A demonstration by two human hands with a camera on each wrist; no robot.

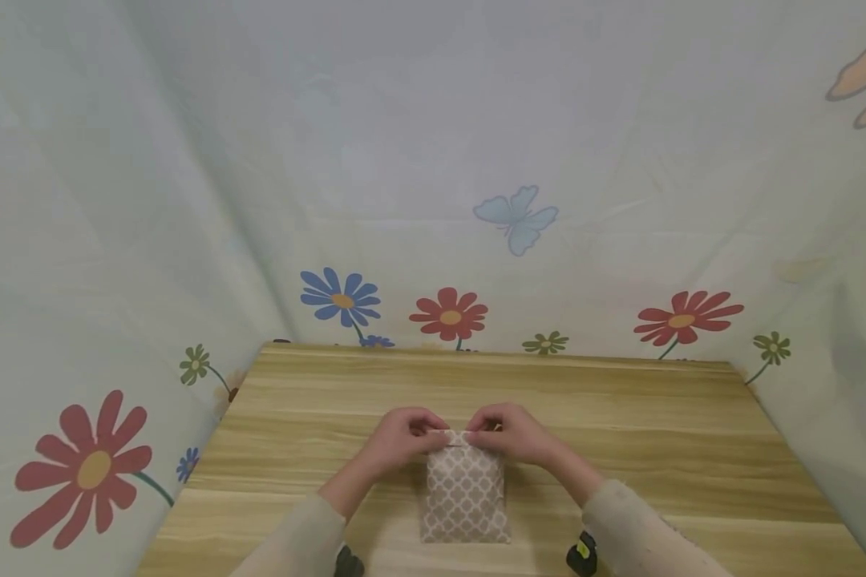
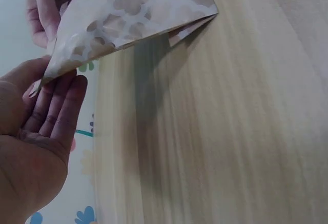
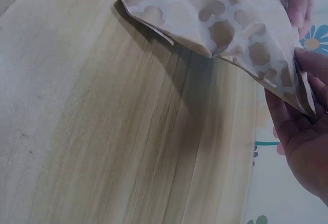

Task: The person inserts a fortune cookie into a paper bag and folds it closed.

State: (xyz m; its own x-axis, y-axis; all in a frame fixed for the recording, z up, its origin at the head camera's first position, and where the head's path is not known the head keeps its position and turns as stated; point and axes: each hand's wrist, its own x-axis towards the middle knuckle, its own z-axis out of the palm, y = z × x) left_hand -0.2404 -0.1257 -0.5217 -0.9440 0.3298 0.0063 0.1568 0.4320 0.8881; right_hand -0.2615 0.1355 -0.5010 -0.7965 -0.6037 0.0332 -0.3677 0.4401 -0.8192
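Observation:
A tan paper bag [image 1: 465, 493] with a white lattice pattern is in the middle of the wooden table, its top end folded over into a narrow flap. My left hand [image 1: 402, 437] pinches the left corner of that fold between thumb and fingers. At the right corner, my right hand [image 1: 512, 433] pinches it the same way. In the left wrist view the bag [image 2: 133, 14] slants up from the table to the left hand [image 2: 41, 137]. The right wrist view shows the bag's other side edge [image 3: 220, 24], with the right hand [image 3: 307, 126] on the fold. Whatever the bag holds is hidden.
The wooden table [image 1: 317, 385] has pale fabric walls [image 1: 404, 144] printed with flowers and butterflies at its back and sides. Dark objects [image 1: 583, 554] sit by each forearm near the bottom edge of the head view.

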